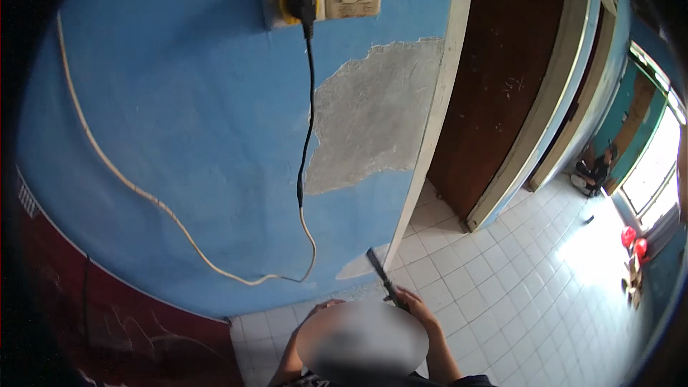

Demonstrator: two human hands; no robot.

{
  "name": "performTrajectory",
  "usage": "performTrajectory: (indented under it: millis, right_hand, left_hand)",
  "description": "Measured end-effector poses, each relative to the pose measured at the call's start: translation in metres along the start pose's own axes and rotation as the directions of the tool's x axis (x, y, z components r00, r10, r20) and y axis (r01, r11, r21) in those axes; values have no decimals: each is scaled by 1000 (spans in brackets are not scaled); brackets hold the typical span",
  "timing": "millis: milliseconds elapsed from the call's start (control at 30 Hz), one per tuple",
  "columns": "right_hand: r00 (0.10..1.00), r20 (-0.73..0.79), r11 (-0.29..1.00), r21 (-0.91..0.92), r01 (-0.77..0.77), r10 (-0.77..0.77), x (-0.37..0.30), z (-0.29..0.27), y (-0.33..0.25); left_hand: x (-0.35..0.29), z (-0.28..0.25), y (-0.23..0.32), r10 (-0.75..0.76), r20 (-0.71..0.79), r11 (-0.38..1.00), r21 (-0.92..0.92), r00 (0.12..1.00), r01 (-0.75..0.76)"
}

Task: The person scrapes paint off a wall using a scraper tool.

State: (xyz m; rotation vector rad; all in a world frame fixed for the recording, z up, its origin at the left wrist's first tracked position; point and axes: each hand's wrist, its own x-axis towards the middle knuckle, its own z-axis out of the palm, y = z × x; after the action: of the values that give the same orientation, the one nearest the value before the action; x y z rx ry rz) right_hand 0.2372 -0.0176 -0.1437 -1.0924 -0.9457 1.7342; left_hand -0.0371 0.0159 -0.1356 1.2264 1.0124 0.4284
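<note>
Low beside the blue wall (193, 100), I am gripping a long dark tool (381, 271) with my right hand (416, 305), my fingers wrapping around its near end and pressing it against the palm. To handle it well, I judge, I should be holding it firmly but with a loose wrist, guiding its angle from the handle and letting no fingertip stray up its length. Since the cord (312, 100) is hanging to the left, running up to a plug (301, 6) seated in the wall socket, swinging the tool that way would be risking a snag, so I should be moving it in small, controlled strokes. As for where it lies, the tool is reaching out ahead of my grip, slanting up and to the left, its far end showing in front of a small pale patch (358, 265) at the wall's foot; whether it is touching there, I cannot tell. My left hand (326, 305) is showing only an edge beside a blurred oval, so I cannot tell whether its fingers are spreading, pressing together or pinching anything.
</note>
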Motion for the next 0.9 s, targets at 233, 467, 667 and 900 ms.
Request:
performTrajectory:
  millis: [233, 467, 667, 900]
  right_hand:
    - [945, -267, 967, 217, -133, 190, -76, -21, 13]
    - [909, -358, 977, 108, -185, 212, -198, -29, 107]
    - [908, -276, 909, 362, -207, 316, -251, -13, 121]
    - [950, -252, 959, 258, -121, 187, -272, 11, 106]
  left_hand:
    - [-23, 49, 6, -45, -17, 895, 443, 999, 48]
    - [-56, 127, -59, 132, 163, 831, 520, 978, -199]
    - [-91, 186, -91, 104, 250, 751, 615, 963, -240]
    - [-121, 227, -90, 107, 333, 727, 617, 937, -302]
